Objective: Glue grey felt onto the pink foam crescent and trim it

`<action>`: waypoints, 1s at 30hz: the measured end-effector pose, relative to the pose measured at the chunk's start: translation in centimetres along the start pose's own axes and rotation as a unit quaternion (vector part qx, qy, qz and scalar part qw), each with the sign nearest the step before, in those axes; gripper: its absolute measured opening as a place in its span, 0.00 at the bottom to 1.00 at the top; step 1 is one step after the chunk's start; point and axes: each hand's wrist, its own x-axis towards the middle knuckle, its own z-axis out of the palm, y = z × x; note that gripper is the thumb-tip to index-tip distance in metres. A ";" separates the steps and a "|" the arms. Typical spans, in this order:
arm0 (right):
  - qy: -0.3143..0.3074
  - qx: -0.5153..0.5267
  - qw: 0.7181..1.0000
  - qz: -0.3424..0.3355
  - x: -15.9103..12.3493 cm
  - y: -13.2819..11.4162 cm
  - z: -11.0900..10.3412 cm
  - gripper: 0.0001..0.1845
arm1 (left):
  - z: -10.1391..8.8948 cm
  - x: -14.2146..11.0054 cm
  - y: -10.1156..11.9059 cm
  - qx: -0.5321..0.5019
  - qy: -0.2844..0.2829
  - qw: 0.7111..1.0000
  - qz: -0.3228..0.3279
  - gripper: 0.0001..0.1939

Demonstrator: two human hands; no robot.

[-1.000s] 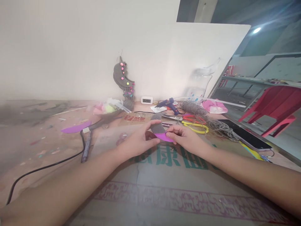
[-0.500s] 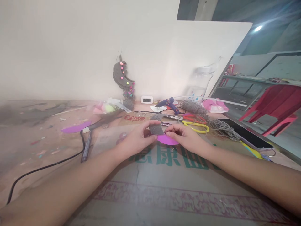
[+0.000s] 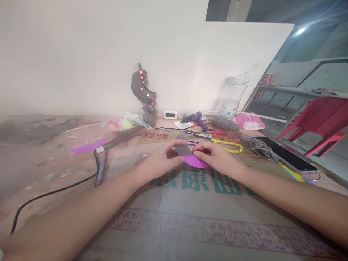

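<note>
Between my hands is a curved purple piece (image 3: 196, 162), its upper part wrapped in grey yarn (image 3: 183, 149). My left hand (image 3: 163, 156) grips the wrapped end, thumb below and index finger above. At the edge between yarn and bare purple, my right hand (image 3: 208, 155) pinches with thumb and fingertips; the strand there is too fine to make out. A loose tangle of grey yarn (image 3: 258, 149) lies right of my right hand, beside a larger yarn bundle (image 3: 224, 124).
Yellow-handled scissors (image 3: 231, 146), red-handled pliers (image 3: 225, 136) and a blue glue gun (image 3: 196, 120) lie beyond my hands. A phone (image 3: 285, 154) is at right. Another purple piece (image 3: 89, 145), a pen (image 3: 101, 168) and a black cable (image 3: 54, 192) lie left. A decorated grey crescent (image 3: 140, 87) hangs behind.
Both hands keep their hold on the yarn-wrapped purple piece. The right fingertips have shifted slightly at its edge, and the whole view has moved a little.
</note>
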 end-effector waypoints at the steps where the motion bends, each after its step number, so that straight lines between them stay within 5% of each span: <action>1: 0.003 -0.009 1.000 -0.005 0.0 0.0 0.0 0.12 | -0.1 0.0 0.1 -0.001 0.001 1.000 -0.001 0.23; 13: -0.008 -0.020 1.000 -0.022 0.0 -0.1 -0.3 0.21 | -0.1 0.2 0.3 0.020 0.004 0.999 -0.027 0.21; 19: 0.063 -0.059 0.994 -0.065 -0.1 -0.6 -0.5 0.20 | -0.1 0.2 0.3 -0.017 -0.001 1.000 -0.011 0.21; 30: 0.003 -0.007 0.999 -0.034 -0.5 -0.2 0.1 0.17 | 0.0 0.1 0.3 0.037 0.017 0.999 -0.003 0.17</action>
